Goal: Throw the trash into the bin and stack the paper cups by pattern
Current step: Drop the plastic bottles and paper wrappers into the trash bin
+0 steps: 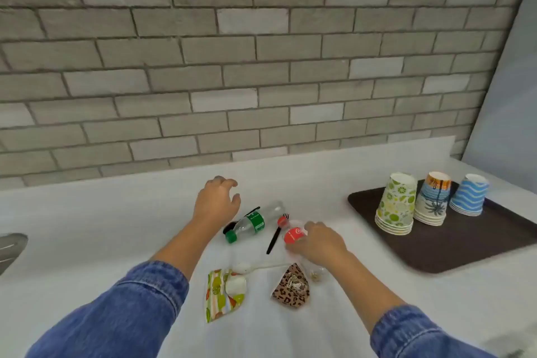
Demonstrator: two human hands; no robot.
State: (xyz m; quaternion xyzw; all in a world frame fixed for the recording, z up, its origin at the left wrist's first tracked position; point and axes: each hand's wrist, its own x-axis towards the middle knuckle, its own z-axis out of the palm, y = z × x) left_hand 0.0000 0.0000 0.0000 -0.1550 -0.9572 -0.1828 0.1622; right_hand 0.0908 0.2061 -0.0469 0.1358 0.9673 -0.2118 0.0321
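Two bottles, two squashed paper cups, three cup stacks on the white counter.
The left hand hangs spread over the green-labelled clear plastic bottle, gripping nothing; past one black plastic fork, the right hand curls round the red-labelled bottle; stacks sit on the brown tray.

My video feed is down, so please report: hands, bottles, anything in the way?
Left hand open, near clear plastic bottle with green label. Right hand grips clear plastic bottle with red label. Black plastic fork lies close beside it.
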